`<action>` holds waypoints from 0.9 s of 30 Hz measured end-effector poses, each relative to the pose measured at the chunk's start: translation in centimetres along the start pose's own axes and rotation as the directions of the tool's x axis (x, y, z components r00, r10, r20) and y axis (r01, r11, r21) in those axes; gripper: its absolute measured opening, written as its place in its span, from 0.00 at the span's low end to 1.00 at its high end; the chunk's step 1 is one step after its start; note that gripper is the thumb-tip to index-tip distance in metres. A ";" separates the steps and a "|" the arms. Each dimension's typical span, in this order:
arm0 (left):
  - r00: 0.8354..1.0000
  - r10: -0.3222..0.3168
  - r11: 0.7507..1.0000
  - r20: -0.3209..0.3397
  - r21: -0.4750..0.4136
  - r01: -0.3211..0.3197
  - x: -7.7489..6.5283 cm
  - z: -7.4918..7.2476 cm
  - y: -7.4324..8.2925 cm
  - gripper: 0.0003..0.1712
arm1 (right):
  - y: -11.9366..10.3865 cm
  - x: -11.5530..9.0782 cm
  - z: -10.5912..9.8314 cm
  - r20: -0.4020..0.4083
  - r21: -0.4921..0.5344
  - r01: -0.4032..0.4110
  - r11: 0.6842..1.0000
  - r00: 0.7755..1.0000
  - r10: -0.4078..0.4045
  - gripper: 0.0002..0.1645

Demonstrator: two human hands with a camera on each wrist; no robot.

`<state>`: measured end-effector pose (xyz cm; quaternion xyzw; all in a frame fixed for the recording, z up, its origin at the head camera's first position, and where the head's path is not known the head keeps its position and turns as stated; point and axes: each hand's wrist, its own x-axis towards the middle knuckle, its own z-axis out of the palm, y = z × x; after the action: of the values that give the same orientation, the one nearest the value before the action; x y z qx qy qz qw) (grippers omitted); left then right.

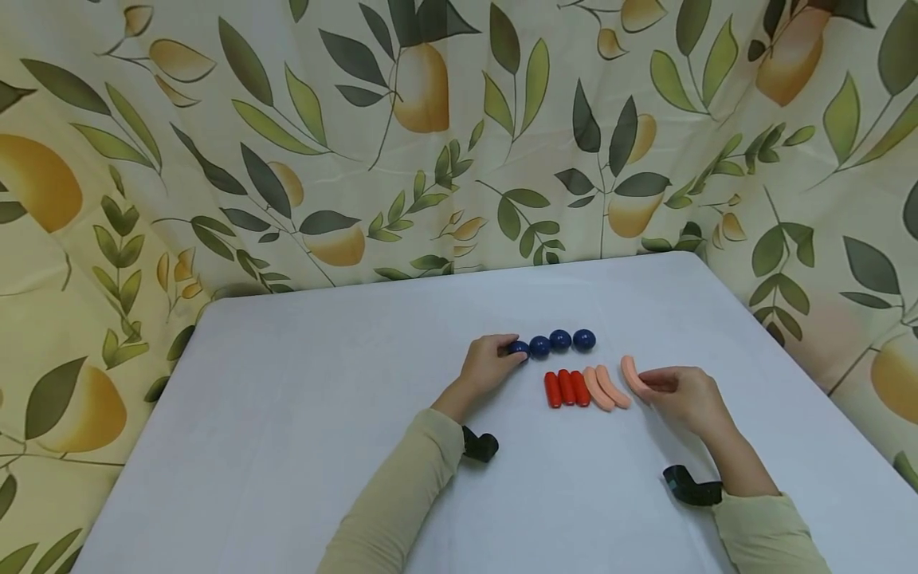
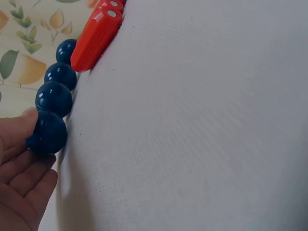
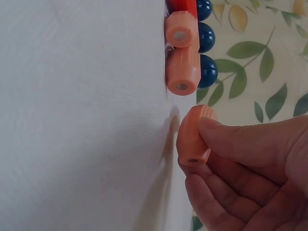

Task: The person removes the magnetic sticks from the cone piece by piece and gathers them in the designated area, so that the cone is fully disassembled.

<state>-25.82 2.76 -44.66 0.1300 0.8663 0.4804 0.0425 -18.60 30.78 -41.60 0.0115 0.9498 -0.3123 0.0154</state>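
Observation:
My left hand [image 1: 489, 367] grips the leftmost dark blue ball [image 2: 50, 134] between thumb and fingers, at the near end of a row of several such balls. My right hand [image 1: 684, 396] pinches a curved pink toy sausage [image 1: 633, 375] near its lower end. In the right wrist view, that sausage [image 3: 193, 139] shows a small metal disc in its end and is apart from the others. Beside it on the table lie two more pink sausages [image 1: 598, 390], side by side. Three straight red sausages [image 1: 566, 388] continue that row to the left, below the balls.
A white-covered table [image 1: 301, 430] lies under everything. Behind it hangs a cloth [image 1: 287, 159] printed with fruit and leaves. A black camera [image 1: 480, 445] is worn on the left wrist, another camera [image 1: 692, 486] on the right.

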 end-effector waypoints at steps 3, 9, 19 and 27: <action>1.000 -0.008 1.000 -0.010 0.000 0.008 -0.1 -0.1 -0.1 0.22 | -0.1 0.1 0.2 0.009 -0.004 -0.011 1.000 1.000 0.011 0.18; 0.990 -0.098 0.992 -0.100 -0.095 0.089 -0.6 -0.9 -1.3 0.22 | -0.3 0.3 0.4 0.024 -0.007 -0.024 1.000 0.999 0.024 0.17; 0.966 -0.134 0.969 -0.222 -0.232 0.082 -4.0 -4.7 -4.7 0.19 | -0.2 0.6 0.7 0.031 0.003 -0.014 1.000 0.999 0.013 0.18; 0.940 -0.203 0.918 -0.275 -0.388 0.085 -6.7 -7.5 -6.5 0.16 | -0.5 0.9 1.0 0.058 0.003 0.002 1.000 0.998 -0.002 0.18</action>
<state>-22.07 -8.47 -46.44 -0.0223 0.7632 0.6449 -0.0345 -19.52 29.81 -42.11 0.0016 0.9485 -0.3138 0.0427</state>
